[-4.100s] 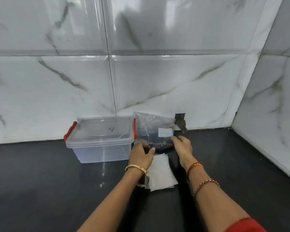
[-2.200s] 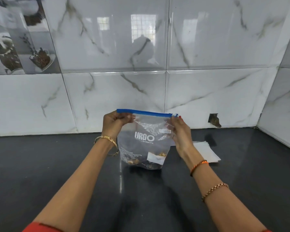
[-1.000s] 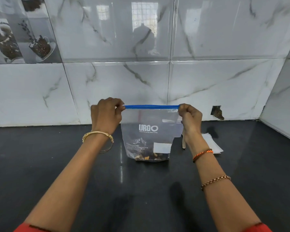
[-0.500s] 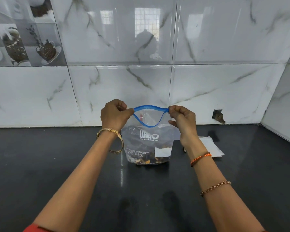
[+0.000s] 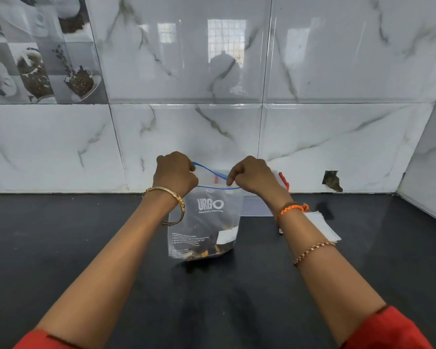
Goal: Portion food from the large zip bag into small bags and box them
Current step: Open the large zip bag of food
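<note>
We see white lettering, "URGO", on the front of the one large clear plastic zip bag with the blue zip strip (image 5: 207,222), with a line of small print under it too fine to read, more unreadable white text lower down, and a blank white label patch toward its 4 o'clock corner. The bag stands upright on the black glossy countertop (image 5: 61,248), just ahead of us at 12 o'clock, dark and orange food pieces (image 5: 202,253) lying in its bottom.

Our left hand (image 5: 174,176) pinches the zip strip at its 9 o'clock end, fingers curled round it; our right hand (image 5: 252,177) pinches the 3 o'clock end the same way. Between them the two blue edges stand apart, so the mouth gapes open.

Behind the bag, against the marble-patterned wall tiles (image 5: 312,137), sits one clear plastic box with red latches (image 5: 283,181), mostly hidden by our right wrist. At 2 o'clock lies a flat stack of small clear bags (image 5: 322,227); how many, we cannot tell.

The counter's back edge meets the wall; the corner closes it at 3 o'clock. Bare black counter runs wide toward 9 o'clock and toward us at 6 o'clock.
</note>
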Tool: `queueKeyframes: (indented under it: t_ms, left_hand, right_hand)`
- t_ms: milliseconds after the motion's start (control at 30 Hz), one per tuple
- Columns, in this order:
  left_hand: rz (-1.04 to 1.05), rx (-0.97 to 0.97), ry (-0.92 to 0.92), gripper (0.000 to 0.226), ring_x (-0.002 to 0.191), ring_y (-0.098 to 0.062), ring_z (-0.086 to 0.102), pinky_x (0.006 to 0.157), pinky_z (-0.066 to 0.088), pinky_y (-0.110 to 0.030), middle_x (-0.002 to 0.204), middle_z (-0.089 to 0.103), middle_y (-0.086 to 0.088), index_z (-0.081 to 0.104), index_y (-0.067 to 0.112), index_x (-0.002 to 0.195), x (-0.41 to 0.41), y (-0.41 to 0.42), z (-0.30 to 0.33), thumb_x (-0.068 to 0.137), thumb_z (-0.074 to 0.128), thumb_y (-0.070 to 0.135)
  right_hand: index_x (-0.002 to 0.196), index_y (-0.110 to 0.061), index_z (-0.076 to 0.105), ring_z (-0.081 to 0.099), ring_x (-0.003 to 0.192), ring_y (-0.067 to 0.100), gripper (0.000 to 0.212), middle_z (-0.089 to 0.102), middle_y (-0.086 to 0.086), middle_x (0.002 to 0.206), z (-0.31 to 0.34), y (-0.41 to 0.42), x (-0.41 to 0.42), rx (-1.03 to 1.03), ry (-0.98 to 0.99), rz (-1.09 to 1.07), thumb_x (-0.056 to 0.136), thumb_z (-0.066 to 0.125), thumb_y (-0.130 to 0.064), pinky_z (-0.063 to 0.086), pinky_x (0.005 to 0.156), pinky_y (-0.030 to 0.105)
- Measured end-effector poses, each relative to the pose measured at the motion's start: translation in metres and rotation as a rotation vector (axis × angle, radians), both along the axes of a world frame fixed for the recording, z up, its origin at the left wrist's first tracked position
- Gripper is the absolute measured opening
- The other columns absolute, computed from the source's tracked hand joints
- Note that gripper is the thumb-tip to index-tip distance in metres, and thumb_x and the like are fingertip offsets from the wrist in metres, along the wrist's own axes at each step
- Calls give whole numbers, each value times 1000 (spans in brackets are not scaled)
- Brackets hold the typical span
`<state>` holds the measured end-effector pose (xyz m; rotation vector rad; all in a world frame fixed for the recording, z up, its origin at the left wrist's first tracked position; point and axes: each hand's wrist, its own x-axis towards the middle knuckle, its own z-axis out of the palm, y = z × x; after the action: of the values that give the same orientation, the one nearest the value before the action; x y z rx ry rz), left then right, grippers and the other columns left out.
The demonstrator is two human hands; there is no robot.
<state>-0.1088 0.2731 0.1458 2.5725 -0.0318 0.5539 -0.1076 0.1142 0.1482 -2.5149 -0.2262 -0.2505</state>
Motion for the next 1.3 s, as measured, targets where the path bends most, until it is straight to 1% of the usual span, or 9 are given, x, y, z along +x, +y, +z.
queueKeyframes:
  t_ms: [100, 233, 367, 533, 733, 867, 1000, 1133, 1300]
  left_hand:
    - [73, 52, 22, 37, 117, -33, 48, 94, 36, -30, 122, 59, -13, 62, 6, 116, 14, 19, 1, 80, 54, 1]
    - [147, 102, -198, 41, 116, -37, 45, 87, 25, -28, 122, 53, -18, 59, 5, 118, 22, 42, 29, 78, 53, -1]
    - [171, 112, -368, 45, 120, -34, 41, 74, 25, -27, 125, 49, -14, 55, 5, 119, 10, 51, 40, 75, 53, -5]
    - [198, -2, -115, 53, 115, -33, 39, 85, 41, -38, 130, 40, -10, 49, 11, 125, -19, 27, -43, 75, 57, -5]
    - [285, 60, 32, 58, 112, -29, 38, 73, 44, -36, 136, 30, -4, 36, 16, 134, -39, 0, -93, 81, 54, -2]
    - [274, 11, 101, 63, 108, -33, 44, 67, 41, -34, 142, 25, 2, 33, 19, 135, -49, -5, -104, 81, 61, 5]
    - [198, -87, 38, 64, 94, -31, 51, 69, 40, -31, 142, 30, 0, 39, 15, 132, -60, -12, -113, 75, 62, -1]
    - [171, -156, -8, 62, 95, -32, 53, 75, 44, -35, 141, 34, -2, 43, 13, 130, -66, -14, -116, 73, 63, -2]
    - [215, -157, -13, 75, 98, -34, 51, 79, 46, -40, 148, 22, -2, 32, 14, 138, -72, -25, -121, 72, 65, -1]
  right_hand:
    - [115, -14, 67, 59, 100, 31, 32, 60, 13, 120, 2, 25, 21, -81, 13, -1, 88, 49, -9, 47, 80, 31]
    - [132, -27, 51, 52, 110, 30, 46, 40, 11, 136, 8, 50, 42, -22, -157, 60, 94, 38, -7, 43, 88, 33]
    - [137, -34, 43, 51, 106, 26, 48, 45, 12, 125, 9, 60, 48, 89, -276, 130, 93, 42, -13, 41, 84, 29]
    - [133, -29, 50, 51, 115, 33, 48, 50, 16, 128, -48, 51, 34, -115, -87, 172, 90, 42, -8, 40, 93, 33]
    - [127, -7, 53, 54, 108, 34, 38, 52, 15, 123, -98, 54, 12, -156, -20, 55, 90, 46, -2, 45, 86, 37]
    - [134, -9, 42, 53, 110, 31, 53, 41, 11, 130, -104, 56, 6, -194, 41, 105, 84, 61, -7, 47, 89, 38]
    - [140, -16, 29, 52, 113, 32, 68, 34, 12, 135, -109, 52, -2, -327, 135, 202, 82, 64, -8, 48, 93, 39]
    - [142, -22, 28, 51, 116, 34, 69, 19, 14, 147, -109, 41, -7, -369, 63, 194, 83, 64, -13, 45, 93, 39]
    - [143, -33, 20, 54, 113, 32, 73, -3, 14, 155, -118, 50, -7, -435, -35, 187, 86, 64, -20, 47, 88, 37]
